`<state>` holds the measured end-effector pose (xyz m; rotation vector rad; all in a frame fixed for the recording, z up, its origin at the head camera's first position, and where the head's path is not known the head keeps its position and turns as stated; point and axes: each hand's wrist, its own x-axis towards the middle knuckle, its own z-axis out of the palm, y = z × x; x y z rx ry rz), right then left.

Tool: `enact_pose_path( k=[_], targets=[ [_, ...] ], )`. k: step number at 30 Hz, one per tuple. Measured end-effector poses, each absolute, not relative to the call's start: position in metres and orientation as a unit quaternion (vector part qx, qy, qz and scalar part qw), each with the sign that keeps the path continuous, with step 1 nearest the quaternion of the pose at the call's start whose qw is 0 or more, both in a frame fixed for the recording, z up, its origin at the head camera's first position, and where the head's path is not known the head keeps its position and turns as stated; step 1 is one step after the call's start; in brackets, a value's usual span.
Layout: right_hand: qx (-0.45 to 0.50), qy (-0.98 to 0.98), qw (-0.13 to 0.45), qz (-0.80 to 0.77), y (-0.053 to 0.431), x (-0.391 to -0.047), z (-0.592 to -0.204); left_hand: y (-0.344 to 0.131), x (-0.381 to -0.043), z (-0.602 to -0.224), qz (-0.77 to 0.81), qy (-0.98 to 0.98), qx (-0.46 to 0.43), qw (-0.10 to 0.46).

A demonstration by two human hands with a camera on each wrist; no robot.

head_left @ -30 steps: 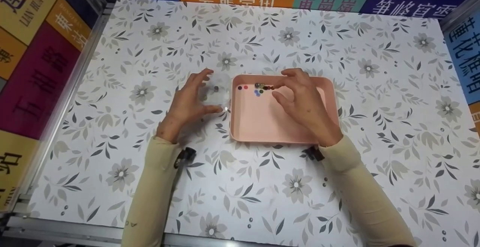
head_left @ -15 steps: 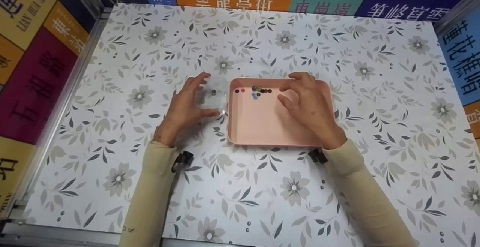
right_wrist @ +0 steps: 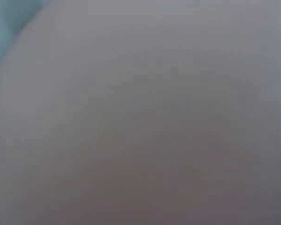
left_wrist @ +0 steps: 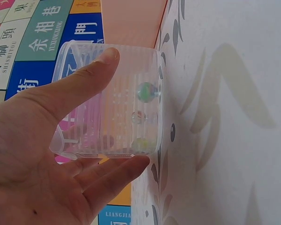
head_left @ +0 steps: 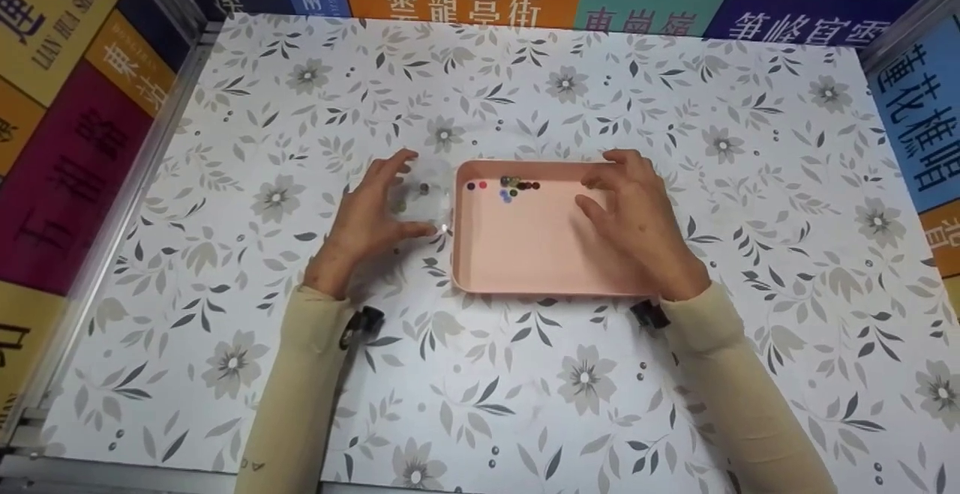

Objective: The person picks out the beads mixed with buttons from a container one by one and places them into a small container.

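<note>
My left hand (head_left: 367,213) holds a clear plastic box (left_wrist: 124,101), thumb on one side and fingers on the other. Inside it are several glass marbles, one of them a green-blue marble (left_wrist: 146,92). The box stands right beside the left wall of a pink tray (head_left: 551,258). A cluster of small coloured marbles (head_left: 513,187) lies toward the tray's upper left, with a red one (head_left: 483,185) and a dark one near the corner. Over the tray's right part, my right hand (head_left: 637,213) has loosely bent fingers, thumb and forefinger apart, nothing seen between them. The right wrist view is only blur.
A white tabletop with grey flowers and leaves (head_left: 585,381) spreads around the tray. Panels with large coloured lettering (head_left: 465,7) border its back and sides. A metal rail (head_left: 169,112) runs along the left edge.
My right hand has drawn away from the marble cluster toward the tray's right side. The left hand keeps its hold on the box; the head view has shifted slightly.
</note>
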<state>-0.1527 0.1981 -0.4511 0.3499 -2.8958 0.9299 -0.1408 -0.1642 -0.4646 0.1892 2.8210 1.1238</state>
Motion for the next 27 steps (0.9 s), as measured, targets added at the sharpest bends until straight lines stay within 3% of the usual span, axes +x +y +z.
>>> enact_pose_path(
  k=[27],
  targets=[
    [0.096, -0.965, 0.022, 0.245, 0.236, -0.156, -0.456, -0.161, -0.141, -0.466, 0.377, 0.923, 0.053, 0.052]
  ],
)
